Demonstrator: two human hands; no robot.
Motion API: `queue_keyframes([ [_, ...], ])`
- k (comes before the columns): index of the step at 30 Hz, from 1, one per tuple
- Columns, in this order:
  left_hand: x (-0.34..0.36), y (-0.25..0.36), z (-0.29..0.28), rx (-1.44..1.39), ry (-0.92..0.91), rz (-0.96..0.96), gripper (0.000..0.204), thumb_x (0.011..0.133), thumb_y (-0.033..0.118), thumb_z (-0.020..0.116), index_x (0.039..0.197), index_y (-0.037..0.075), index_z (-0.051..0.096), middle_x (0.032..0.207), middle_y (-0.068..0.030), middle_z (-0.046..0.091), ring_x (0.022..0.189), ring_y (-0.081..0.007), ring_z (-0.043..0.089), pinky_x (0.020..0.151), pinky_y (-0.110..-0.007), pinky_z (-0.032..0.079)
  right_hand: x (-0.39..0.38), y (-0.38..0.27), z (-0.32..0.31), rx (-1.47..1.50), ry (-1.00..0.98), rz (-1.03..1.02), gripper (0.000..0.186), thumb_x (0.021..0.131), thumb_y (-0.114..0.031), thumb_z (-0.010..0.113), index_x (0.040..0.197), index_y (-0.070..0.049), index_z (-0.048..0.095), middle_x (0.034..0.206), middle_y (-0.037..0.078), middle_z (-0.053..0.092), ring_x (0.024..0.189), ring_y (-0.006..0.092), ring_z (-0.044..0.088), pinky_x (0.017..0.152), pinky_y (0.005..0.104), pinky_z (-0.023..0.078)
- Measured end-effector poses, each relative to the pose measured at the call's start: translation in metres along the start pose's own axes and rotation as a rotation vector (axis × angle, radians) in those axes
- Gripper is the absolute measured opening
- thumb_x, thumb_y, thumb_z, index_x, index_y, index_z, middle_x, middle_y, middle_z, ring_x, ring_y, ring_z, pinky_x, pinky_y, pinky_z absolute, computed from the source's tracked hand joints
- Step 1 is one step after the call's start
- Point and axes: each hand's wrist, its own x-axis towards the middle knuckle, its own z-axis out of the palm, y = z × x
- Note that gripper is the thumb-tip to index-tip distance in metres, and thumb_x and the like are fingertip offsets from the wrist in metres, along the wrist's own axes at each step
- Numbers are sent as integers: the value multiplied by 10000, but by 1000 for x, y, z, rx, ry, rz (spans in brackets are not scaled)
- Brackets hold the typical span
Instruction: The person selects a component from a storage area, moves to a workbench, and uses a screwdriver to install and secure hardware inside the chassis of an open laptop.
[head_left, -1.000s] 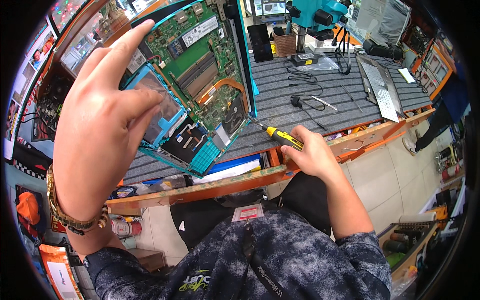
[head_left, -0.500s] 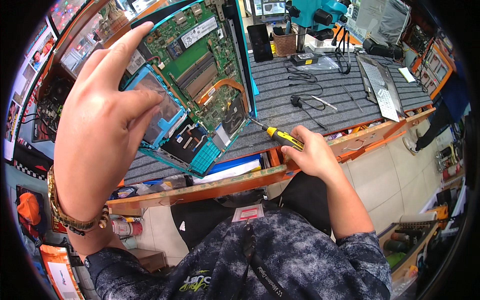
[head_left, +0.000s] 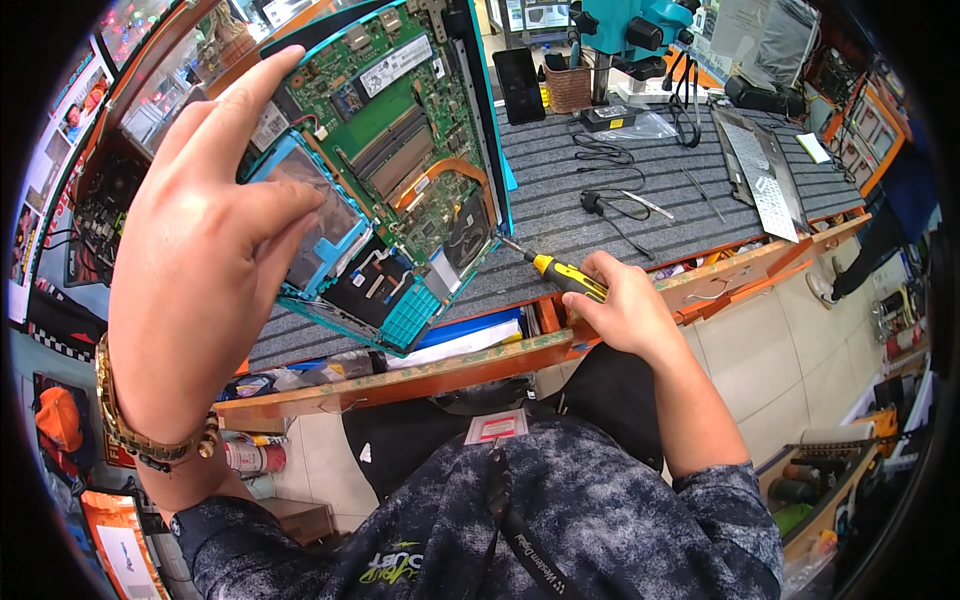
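Observation:
An opened laptop (head_left: 385, 130) with a turquoise casing stands tilted up at the left, its green circuit board showing. My left hand (head_left: 205, 210) grips it by its left side, index finger stretched along the upper edge and thumb over the drive bay (head_left: 312, 225). In my right hand (head_left: 625, 310) is a yellow and black screwdriver (head_left: 570, 277). Its tip meets the lower right corner of the casing, by the cooling fan (head_left: 468, 232). Whether the tip sits in a screw is too small to tell.
The bench has a grey ribbed mat (head_left: 560, 190). Cables (head_left: 610, 203), tweezers (head_left: 704, 195) and a detached keyboard panel (head_left: 757, 175) lie to the right. Behind stand a turquoise microscope (head_left: 630, 35), a woven basket (head_left: 569, 88) and a dark phone (head_left: 519, 86). An open drawer (head_left: 420, 372) juts out below.
Almost nothing differs. Both hands, the laptop and the screwdriver keep the same places.

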Motion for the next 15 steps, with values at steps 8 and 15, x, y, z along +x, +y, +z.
queue_keyframes([
  [8,0,0,-1,7,-1,-3,179,796,7,884,969,-34,864,1694,-225,608,1335,-413,705,1113,-476,576,0,1,0,-5,-1,-10,437,953,-308,898,1179,21,721,1015,273,794,1024,493,770,889,552,594],
  [15,0,0,0,10,-2,-1,174,806,12,883,970,-38,853,1700,-225,600,1335,-416,698,1118,-472,568,0,4,1,10,2,-8,444,949,-311,900,1182,21,721,1026,275,792,1025,495,768,895,552,595],
])
